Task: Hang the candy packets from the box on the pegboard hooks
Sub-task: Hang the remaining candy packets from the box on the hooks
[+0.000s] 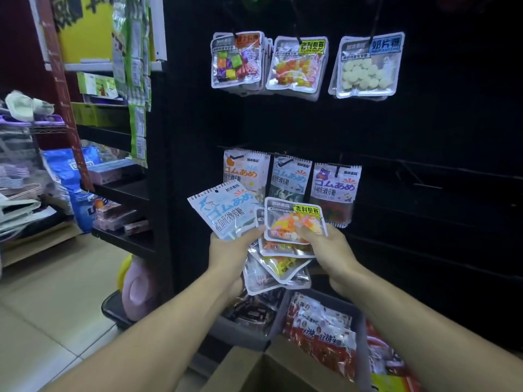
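Note:
My left hand [230, 250] grips a fanned stack of candy packets, with a blue shark gummy packet [223, 212] on top at the left and several jelly bean packets [278, 265] below. My right hand [325, 250] pinches one orange-and-yellow jelly bean packet [294, 220] at the front of the stack. Both hands hover in front of the black pegboard [424, 131]. On its upper hooks hang cube candy packets [236, 60], jelly bean packets [297, 65] and white milk tablet packets [366, 66]. Three gummy packet rows [334, 190] hang on the lower hooks. The cardboard box [271, 372] sits open below.
Bare hooks [418, 176] stick out at the right of the lower row. Grey bins with wrapped snacks [319, 329] stand under the pegboard. Black shelves [121, 190] with goods run along the left, and a pink-and-yellow object [135, 281] rests on the tiled floor.

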Demonstrator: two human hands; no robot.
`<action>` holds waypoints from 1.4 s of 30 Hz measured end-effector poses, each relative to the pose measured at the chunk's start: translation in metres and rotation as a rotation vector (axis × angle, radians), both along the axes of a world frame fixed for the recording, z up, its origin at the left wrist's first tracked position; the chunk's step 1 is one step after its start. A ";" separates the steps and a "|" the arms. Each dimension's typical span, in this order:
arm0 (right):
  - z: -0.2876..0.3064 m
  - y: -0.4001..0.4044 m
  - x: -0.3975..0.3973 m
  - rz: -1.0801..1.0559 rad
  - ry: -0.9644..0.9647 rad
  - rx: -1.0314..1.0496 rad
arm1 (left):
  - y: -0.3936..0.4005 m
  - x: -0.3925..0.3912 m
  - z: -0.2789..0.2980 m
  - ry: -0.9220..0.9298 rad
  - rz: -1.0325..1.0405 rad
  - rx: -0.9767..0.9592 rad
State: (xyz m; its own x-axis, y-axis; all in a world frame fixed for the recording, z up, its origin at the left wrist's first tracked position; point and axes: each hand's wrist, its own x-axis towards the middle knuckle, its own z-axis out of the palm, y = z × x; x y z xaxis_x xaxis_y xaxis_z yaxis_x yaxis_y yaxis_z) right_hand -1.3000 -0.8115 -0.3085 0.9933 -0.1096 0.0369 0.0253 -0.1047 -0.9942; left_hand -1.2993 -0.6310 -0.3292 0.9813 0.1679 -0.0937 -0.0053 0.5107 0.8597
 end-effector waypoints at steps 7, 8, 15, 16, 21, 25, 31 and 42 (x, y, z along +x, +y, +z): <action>0.023 0.003 0.006 -0.083 -0.102 -0.047 | 0.008 0.003 0.007 0.033 0.008 -0.010; 0.027 0.005 0.007 -0.106 -0.133 -0.059 | 0.009 0.003 0.009 0.034 0.017 -0.006; 0.091 0.023 0.029 -0.173 -0.254 -0.022 | 0.021 0.013 0.024 0.039 0.057 0.094; 0.108 0.026 0.033 -0.173 -0.284 -0.024 | 0.024 0.015 0.028 0.036 0.061 0.098; 0.184 0.038 0.063 -0.214 -0.423 0.079 | 0.033 0.013 0.054 -0.031 0.128 0.129; 0.232 0.046 0.096 -0.231 -0.448 0.156 | 0.038 0.009 0.080 -0.097 0.206 0.137; 0.269 0.055 0.145 -0.294 -0.422 0.193 | 0.037 0.013 0.123 -0.170 0.181 0.101; 0.285 0.064 0.163 -0.378 -0.395 0.209 | 0.019 0.028 0.128 -0.187 0.176 0.050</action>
State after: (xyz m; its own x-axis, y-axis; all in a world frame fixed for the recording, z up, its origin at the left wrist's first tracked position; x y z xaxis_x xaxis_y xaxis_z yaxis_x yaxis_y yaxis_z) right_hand -1.1368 -0.7477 -0.0231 0.7993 -0.4983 0.3359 0.3971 0.0185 -0.9176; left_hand -1.2709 -0.6117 -0.2013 0.9360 0.3377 0.0998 -0.2520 0.4445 0.8596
